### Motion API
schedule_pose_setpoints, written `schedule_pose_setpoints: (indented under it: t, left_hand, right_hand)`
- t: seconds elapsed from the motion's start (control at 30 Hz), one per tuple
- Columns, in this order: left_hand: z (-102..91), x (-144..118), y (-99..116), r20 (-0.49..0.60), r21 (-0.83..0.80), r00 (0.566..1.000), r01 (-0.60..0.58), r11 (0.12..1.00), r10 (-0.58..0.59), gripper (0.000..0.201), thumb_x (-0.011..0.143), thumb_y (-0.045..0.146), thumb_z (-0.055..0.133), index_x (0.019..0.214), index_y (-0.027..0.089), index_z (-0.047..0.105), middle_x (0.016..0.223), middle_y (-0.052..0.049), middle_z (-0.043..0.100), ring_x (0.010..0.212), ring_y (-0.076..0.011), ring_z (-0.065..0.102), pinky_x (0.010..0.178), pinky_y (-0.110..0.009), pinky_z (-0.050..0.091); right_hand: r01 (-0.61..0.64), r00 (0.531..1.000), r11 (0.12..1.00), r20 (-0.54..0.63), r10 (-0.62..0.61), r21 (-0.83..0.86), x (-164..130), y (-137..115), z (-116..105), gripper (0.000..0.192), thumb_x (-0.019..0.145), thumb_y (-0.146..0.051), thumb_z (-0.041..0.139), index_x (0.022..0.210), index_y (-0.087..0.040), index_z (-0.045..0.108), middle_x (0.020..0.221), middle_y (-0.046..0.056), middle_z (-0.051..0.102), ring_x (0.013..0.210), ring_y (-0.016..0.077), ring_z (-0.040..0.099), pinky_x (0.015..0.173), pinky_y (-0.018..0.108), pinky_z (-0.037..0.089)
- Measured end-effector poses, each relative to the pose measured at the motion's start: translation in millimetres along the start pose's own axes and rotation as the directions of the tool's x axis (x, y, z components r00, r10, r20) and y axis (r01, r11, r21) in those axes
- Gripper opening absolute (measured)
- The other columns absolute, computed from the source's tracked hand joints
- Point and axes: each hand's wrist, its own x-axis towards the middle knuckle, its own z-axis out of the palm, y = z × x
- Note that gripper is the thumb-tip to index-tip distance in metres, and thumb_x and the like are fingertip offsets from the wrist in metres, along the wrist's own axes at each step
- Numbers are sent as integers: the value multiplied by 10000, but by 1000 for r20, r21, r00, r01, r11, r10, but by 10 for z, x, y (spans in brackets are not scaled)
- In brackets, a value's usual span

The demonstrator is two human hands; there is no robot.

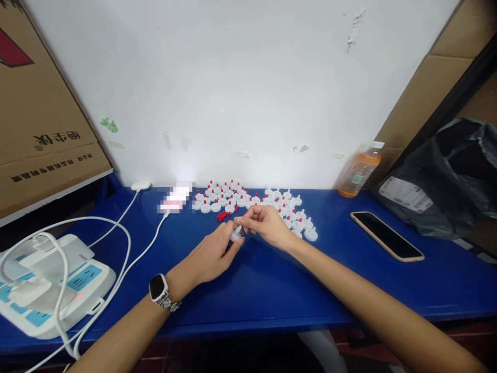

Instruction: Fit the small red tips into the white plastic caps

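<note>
My left hand [215, 247] grips a white nozzle cap [235, 235] between thumb and fingers, its spout pointing up. My right hand [266, 224] is closed in a pinch right at that spout; whatever sits between its fingertips is hidden. Just behind my hands lies a small pile of loose red tips [222, 216]. Beyond it, many white nozzle caps with red tips [216, 206] stand upright in a cluster. To the right of my right hand are more white caps, several with bare spouts [310, 234].
The blue table [272, 295] meets a white wall. A power strip [89, 282] with white cables lies left, near a pixelated bright object [176, 198]. On the right are a phone [386, 235], an orange drink bottle [359, 171] and a black plastic bag [438, 176].
</note>
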Motion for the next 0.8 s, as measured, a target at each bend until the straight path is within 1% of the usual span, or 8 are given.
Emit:
schedule_pose_setpoints:
  t: [0.17,0.27,0.47,0.53,0.6,0.7,0.77,0.8]
  left_hand:
    - [52,9,-25,-21,-57,998,-52,997,51,307,1032,422,387,1233,209,480,1115,-81,617,981,-234,607,866,-395,491]
    - [79,16,-35,-46,-93,997,-61,994,57,317,1037,423,380,1250,206,471,1140,-88,615,1006,-228,603,897,-391,496]
    - [118,121,-65,-65,-139,998,-36,990,27,403,1029,451,399,1344,200,421,1124,-85,619,955,-204,613,844,-360,509]
    - [127,190,-89,-112,-131,993,4,991,-19,559,999,475,467,1459,204,301,1055,-59,622,866,-184,609,758,-328,505]
    - [132,250,-113,-119,-72,992,29,997,-38,573,973,474,513,1450,207,340,930,-17,609,768,-164,583,689,-304,476]
    - [130,285,-132,-59,29,998,31,999,-29,280,985,421,485,1139,220,605,802,6,578,712,-151,550,658,-295,431]
    - [125,274,-133,-46,51,999,32,998,-30,251,989,401,468,967,217,638,792,-1,574,705,-149,539,651,-297,419]
    - [121,261,-133,-50,50,998,35,998,-32,257,989,401,466,942,216,638,809,-6,576,710,-149,538,655,-300,421]
  right_hand:
    - [61,998,998,-18,-62,-33,-35,26,58,395,697,-488,833,690,-180,587,632,-6,647,585,119,582,579,253,449]
    - [121,989,984,-72,-131,-134,-77,66,99,364,774,-489,774,722,-186,579,663,-2,641,596,119,561,563,246,420]
    - [153,985,922,-19,-171,-356,-36,-26,-16,327,853,-471,683,722,-191,576,644,-14,609,571,111,504,546,242,390]
    - [182,975,866,-25,-219,-465,127,-144,-169,298,873,-442,654,729,-190,587,646,-13,613,579,111,510,553,239,392]
    - [173,955,809,-104,-277,-562,392,-244,-379,261,867,-404,654,736,-187,590,644,-10,623,578,115,531,549,236,399]
    - [25,934,647,-214,-287,-762,885,-251,-707,131,818,-247,676,733,-168,615,703,23,678,638,129,595,603,233,431]
    - [-98,957,478,-214,-195,-873,1179,-152,-855,39,792,-176,667,760,-157,656,770,47,712,696,143,624,647,234,446]
    - [-118,962,453,-216,-170,-884,1298,-85,-895,19,774,-149,667,756,-151,673,784,61,721,710,152,630,659,238,450]
